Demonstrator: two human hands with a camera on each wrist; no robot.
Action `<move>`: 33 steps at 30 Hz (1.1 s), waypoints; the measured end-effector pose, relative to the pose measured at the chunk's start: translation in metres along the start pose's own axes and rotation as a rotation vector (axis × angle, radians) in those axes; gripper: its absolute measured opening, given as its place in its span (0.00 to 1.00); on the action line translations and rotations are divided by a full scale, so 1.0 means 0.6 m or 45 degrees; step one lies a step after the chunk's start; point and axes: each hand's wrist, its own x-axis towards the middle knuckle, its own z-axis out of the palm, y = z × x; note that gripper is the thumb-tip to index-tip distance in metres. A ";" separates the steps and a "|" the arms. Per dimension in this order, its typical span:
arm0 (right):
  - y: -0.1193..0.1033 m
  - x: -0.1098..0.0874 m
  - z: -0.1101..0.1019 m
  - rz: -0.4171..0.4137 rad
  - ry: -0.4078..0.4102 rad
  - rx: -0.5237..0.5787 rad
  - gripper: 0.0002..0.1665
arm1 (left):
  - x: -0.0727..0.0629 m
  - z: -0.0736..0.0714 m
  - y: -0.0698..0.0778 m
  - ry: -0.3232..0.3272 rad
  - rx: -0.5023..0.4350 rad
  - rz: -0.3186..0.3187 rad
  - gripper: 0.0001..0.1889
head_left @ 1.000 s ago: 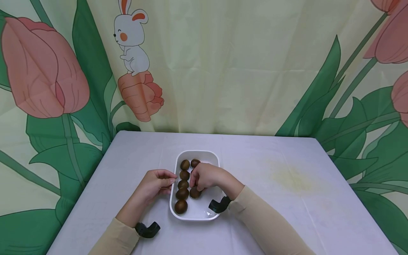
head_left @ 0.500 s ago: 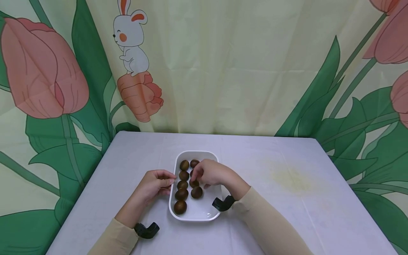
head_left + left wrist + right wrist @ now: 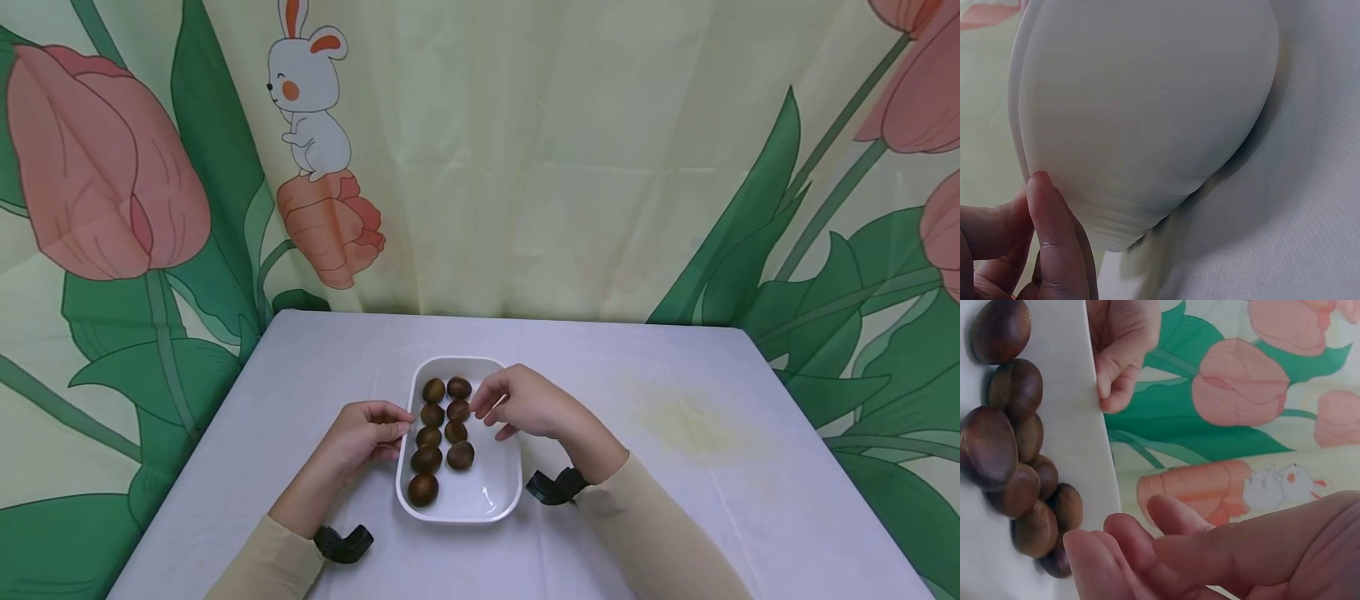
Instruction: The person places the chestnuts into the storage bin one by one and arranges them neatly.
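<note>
A white tray (image 3: 495, 492) with rounded corners stands on the table, holding several brown chestnuts (image 3: 461, 455) in two lengthwise rows. The left row (image 3: 427, 459) reaches closer to the near end than the right one. My left hand (image 3: 369, 432) pinches the tray's left rim; in the left wrist view its fingers (image 3: 1054, 237) lie against the outer wall. Over the tray's right side hovers my right hand (image 3: 528, 404), fingers loosely bent and nothing between them. The right wrist view shows these fingers (image 3: 1094, 569) apart from the chestnuts (image 3: 1035, 528).
A white cloth covers the table (image 3: 637, 500), with a yellowish stain (image 3: 686, 421) to the right. Behind the table's far edge hangs a curtain (image 3: 525, 167) printed with tulips and a rabbit. A black wrist mount (image 3: 557, 487) sits below the right hand.
My right hand has lifted off the right row of chestnuts and moved right, uncovering that row. Its nearest chestnut shifted slightly. The left hand stays at the tray rim.
</note>
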 end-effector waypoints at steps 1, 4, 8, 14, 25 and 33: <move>0.003 -0.004 -0.005 0.002 0.005 0.021 0.16 | 0.000 0.000 0.000 0.000 0.002 0.000 0.12; 0.009 -0.017 -0.018 0.022 0.017 0.056 0.13 | 0.000 0.002 0.001 0.002 0.002 -0.005 0.13; 0.019 -0.034 -0.035 0.039 0.039 0.065 0.12 | -0.001 0.002 0.002 0.010 0.003 -0.010 0.12; 0.035 -0.061 -0.056 0.049 0.060 0.061 0.12 | -0.002 0.003 0.002 0.013 0.009 -0.007 0.12; 0.075 -0.094 -0.077 0.119 0.064 0.016 0.12 | -0.001 0.001 0.000 0.013 0.010 -0.009 0.11; 0.109 -0.115 -0.078 0.135 0.033 -0.034 0.16 | 0.001 0.000 -0.002 0.001 -0.004 -0.005 0.12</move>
